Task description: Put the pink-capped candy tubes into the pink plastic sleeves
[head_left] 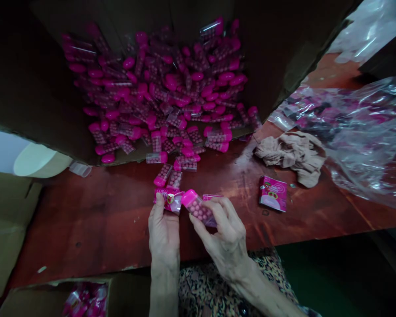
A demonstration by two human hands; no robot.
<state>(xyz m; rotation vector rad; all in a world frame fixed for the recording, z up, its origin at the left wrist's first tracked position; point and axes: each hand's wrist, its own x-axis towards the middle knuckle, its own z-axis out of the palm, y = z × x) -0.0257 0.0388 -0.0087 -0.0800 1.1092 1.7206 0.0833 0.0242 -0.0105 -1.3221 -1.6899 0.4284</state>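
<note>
Head view: the upturned left hand [164, 231] grips a pink sachet [171, 200] while the inward-slanting right hand [225, 234] pinches a pink-capped bottle [196, 206].

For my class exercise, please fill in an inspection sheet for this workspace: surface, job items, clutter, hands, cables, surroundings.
Surface: red-brown table, marked and scuffed.
Job items: many pink-capped bottles, clear with pink balls inside, heaped in an open cardboard box, some lying out in front.
Clutter: crumpled cloth, pink printed box and clear plastic sheeting, all to the right.
Hands: left hand holds a shiny pink wrapper; right hand holds a bottle.
Cables: nothing seen.
Surroundings: pale bowl at left; lower carton containing pink packets.
</note>
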